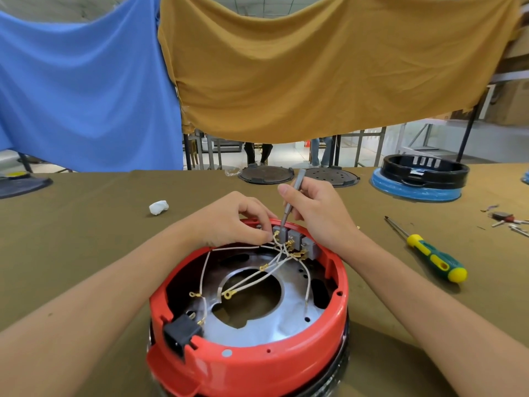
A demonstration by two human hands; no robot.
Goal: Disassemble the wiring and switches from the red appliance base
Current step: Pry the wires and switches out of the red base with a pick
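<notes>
Head view: switches are being pried from the red appliance base point(257, 365) on the table.
A thin metal tool point(289, 206) is gripped by the right hand point(317, 207); white wires point(274, 263) are pinched by the left hand point(229, 217) beside the grey switches point(297, 240). Wires look limp, best held at terminals.

One red appliance base point(257, 365), three grey switches point(294, 237), two screwdrivers point(429, 250), two dark round lids point(266, 174), two hands point(229, 219), one white wad point(159, 207).

Desk point(86, 239) under an olive cloth. White wad point(159, 207) lies left of centre. Green-yellow screwdriver point(429, 250) lies at right, small loose parts point(506, 220) beyond it. Two dark round plates point(266, 174) at far edge, black ring on a blue base point(420, 179) right of them. Blue sheet point(86, 81) and mustard sheet point(315, 67) hang behind.
</notes>
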